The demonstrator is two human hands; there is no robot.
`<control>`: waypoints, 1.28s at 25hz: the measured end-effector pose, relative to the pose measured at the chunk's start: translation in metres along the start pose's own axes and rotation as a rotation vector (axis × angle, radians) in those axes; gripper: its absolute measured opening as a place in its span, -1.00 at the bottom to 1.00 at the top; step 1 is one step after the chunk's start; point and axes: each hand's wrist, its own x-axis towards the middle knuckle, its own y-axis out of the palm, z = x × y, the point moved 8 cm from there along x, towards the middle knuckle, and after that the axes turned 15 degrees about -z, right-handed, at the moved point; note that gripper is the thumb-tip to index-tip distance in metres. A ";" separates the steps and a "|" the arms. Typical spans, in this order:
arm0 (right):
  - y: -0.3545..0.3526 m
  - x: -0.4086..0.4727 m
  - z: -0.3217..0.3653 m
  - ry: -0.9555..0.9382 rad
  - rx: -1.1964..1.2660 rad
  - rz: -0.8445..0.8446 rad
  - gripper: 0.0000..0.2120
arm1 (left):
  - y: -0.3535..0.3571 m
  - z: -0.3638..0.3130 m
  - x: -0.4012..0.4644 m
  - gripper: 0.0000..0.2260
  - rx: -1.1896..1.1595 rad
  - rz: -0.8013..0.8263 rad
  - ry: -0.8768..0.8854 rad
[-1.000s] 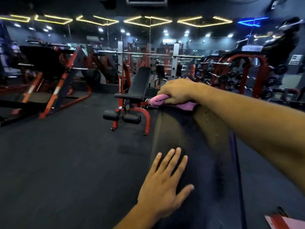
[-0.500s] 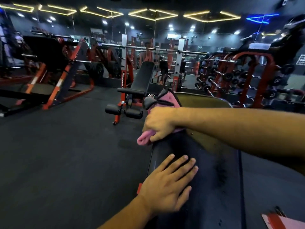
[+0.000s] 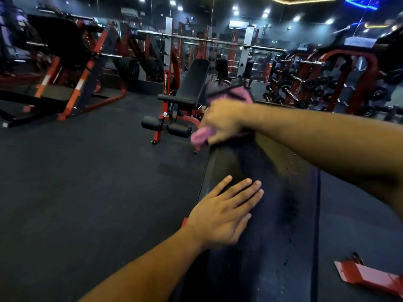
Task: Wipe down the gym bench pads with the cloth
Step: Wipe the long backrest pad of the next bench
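Right hand (image 3: 224,120) is motion-blurred, so I can't make out each finger, but its fingers are curled round the pink cloth (image 3: 199,136), gripping it against the far end of the bench pad (image 3: 281,214). One rolled end of the cloth sticks out past the knuckles over the pad's left edge; another pink bit shows above the hand, the rest is hidden under the palm. My right forearm crosses the frame from the right and covers the pad's far right part. Left hand (image 3: 222,212) lies flat on the pad near its left edge, fingers straight and slightly spread, holding nothing. The pad surface is dark with small specks I can't identify. A red metal part (image 3: 368,277) at bottom right is cut off by the frame edge. On the floor (image 3: 76,182) beyond the pad stands a black and red adjustable bench (image 3: 185,99). The dumbbell rack (image 3: 322,83) far right holds rows of dumbbells, too blurred to count. The leg press machine (image 3: 65,62) at left is partly cut off
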 end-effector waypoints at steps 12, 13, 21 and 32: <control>0.014 0.021 0.013 0.093 -0.050 -0.181 -0.54 | -0.002 0.003 0.001 -0.49 -0.014 -0.012 -0.008; 0.025 0.019 0.034 0.018 -0.092 -0.132 -0.53 | -0.003 0.003 0.001 -0.49 -0.027 -0.013 -0.010; -0.057 -0.077 0.018 0.151 -0.201 -0.793 -0.69 | -0.002 0.003 0.000 -0.47 0.007 -0.046 0.012; 0.050 -0.192 -0.108 0.833 -0.094 -0.478 -0.47 | 0.003 0.000 0.000 -0.45 0.082 0.014 0.003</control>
